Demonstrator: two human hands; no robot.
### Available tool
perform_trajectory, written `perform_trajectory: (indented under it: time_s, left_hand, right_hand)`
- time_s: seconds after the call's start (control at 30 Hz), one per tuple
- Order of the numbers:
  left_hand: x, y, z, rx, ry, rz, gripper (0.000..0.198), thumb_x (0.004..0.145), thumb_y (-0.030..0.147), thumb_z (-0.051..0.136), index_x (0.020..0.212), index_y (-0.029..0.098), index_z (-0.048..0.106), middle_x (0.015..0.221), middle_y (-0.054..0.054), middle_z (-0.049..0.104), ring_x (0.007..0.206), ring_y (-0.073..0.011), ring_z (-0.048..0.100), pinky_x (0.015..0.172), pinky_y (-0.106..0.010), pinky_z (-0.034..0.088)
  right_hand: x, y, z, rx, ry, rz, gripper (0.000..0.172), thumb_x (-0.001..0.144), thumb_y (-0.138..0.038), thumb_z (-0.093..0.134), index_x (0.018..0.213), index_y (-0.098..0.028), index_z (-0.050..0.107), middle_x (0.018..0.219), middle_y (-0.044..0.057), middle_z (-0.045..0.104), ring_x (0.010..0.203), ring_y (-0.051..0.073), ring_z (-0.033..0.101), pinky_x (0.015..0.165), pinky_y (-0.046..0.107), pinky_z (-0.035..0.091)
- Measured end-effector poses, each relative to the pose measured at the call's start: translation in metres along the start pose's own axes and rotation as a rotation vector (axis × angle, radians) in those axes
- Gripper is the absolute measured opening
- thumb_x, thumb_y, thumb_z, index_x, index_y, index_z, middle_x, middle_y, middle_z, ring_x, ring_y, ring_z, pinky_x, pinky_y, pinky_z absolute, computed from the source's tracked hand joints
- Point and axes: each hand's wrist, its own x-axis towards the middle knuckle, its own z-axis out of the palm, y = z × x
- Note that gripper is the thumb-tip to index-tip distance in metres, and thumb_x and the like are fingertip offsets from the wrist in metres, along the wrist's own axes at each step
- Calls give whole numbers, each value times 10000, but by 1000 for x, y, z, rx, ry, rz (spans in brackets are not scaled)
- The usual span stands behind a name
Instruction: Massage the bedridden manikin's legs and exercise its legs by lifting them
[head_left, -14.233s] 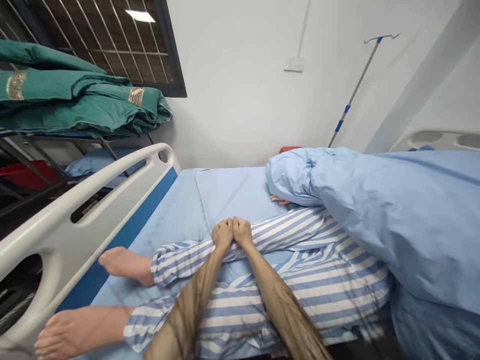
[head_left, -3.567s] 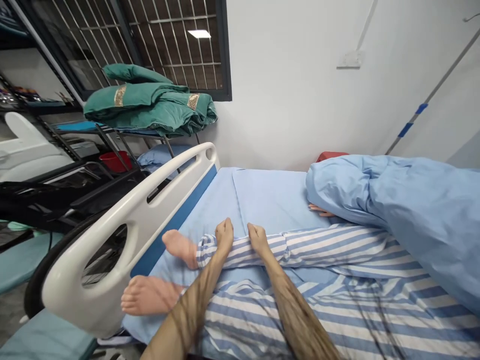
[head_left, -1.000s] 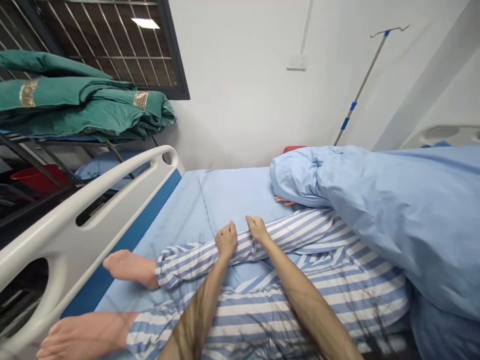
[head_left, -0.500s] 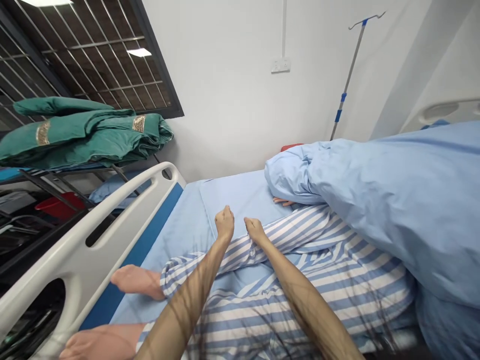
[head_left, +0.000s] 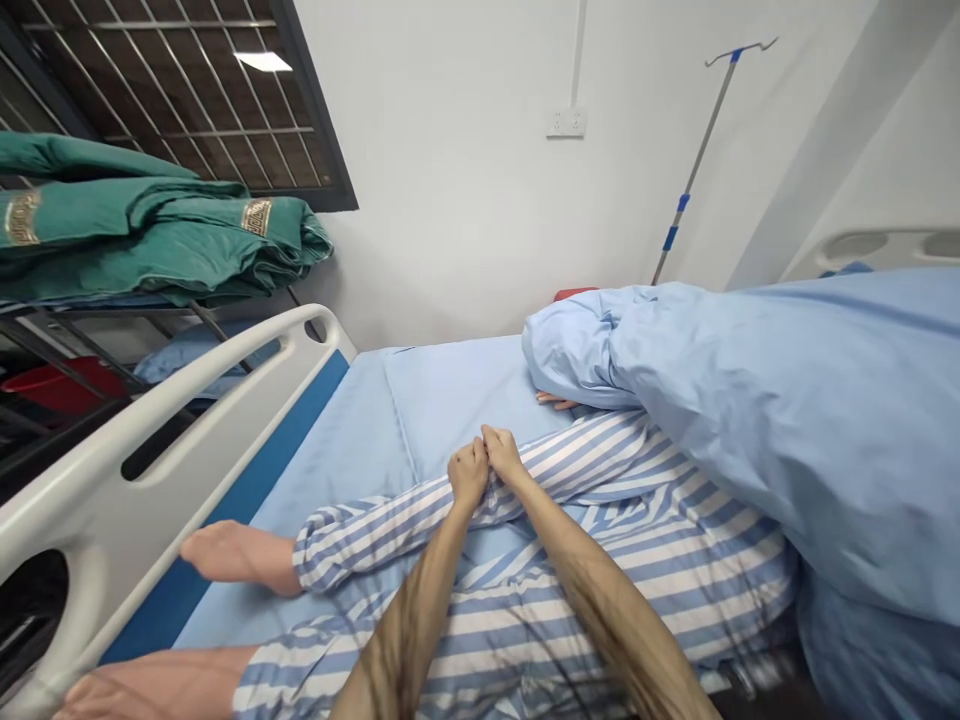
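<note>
A figure in blue-and-white striped trousers (head_left: pixel 600 540) lies on a hospital bed with bare feet (head_left: pixel 229 553) toward the footboard. My left hand (head_left: pixel 468 476) and my right hand (head_left: pixel 501 456) are both closed into fists, side by side and touching, pressed on the far striped leg near the knee. Whether they pinch the cloth I cannot tell. A light blue quilt (head_left: pixel 765 400) covers the upper body, and a hand of the figure (head_left: pixel 556 402) peeks out from under its edge.
The white and blue footboard (head_left: pixel 150 470) runs along the left. Behind it a rack holds folded green blankets (head_left: pixel 150 235) and a red basin (head_left: pixel 52 385). An IV pole (head_left: pixel 694 165) leans at the white wall. The blue sheet (head_left: pixel 435 400) lies bare beyond the legs.
My two fists, a little apart on the striped leg half a second ago, have come together and now touch. The view has dropped slightly.
</note>
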Motion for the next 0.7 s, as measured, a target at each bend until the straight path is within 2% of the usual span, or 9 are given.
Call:
perform_trajectory:
  time_s: [0.23, 0.33, 0.4, 0.6, 0.7]
  left_hand:
    - [0, 2, 1, -33, 26, -24, 551, 1033, 358, 313, 640, 181, 655, 774, -121, 713, 764, -188, 611, 696, -298, 315]
    - [0, 2, 2, -36, 29, -24, 532, 1022, 346, 323, 602, 186, 609, 757, -107, 698, 739, -177, 583, 687, -297, 296]
    - [1, 2, 3, -35, 33, -30, 522, 1015, 348, 328, 583, 187, 574, 740, -102, 685, 725, -174, 564, 682, -300, 282]
    - [3, -1, 9, -35, 61, -7, 526, 1006, 378, 308, 535, 201, 461, 637, -81, 609, 660, -172, 504, 662, -311, 265]
    - [2, -3, 10, -7, 81, 16, 514, 994, 370, 318, 520, 210, 435, 585, -63, 564, 632, -169, 497, 647, -302, 285]
  right_hand:
    - [23, -49, -41, -125, 27, -162, 564, 915, -602, 403, 498, -225, 376, 476, -42, 372, 523, 113, 374, 561, 272, 290]
    - [27, -57, -54, -162, 39, -210, 550, 941, -565, 404, 513, -224, 357, 491, -45, 361, 529, 108, 364, 565, 268, 281]
    - [24, -49, -60, -200, 45, -206, 529, 959, -509, 397, 518, -224, 342, 497, -45, 355, 535, 107, 367, 569, 265, 272]
    - [5, -1, -65, -404, 5, -98, 485, 971, -368, 422, 514, -220, 359, 490, -32, 388, 543, 120, 372, 580, 281, 220]
    - [4, 6, -66, -428, 24, -81, 483, 993, -362, 397, 530, -222, 383, 511, -15, 444, 556, 131, 394, 584, 284, 223]
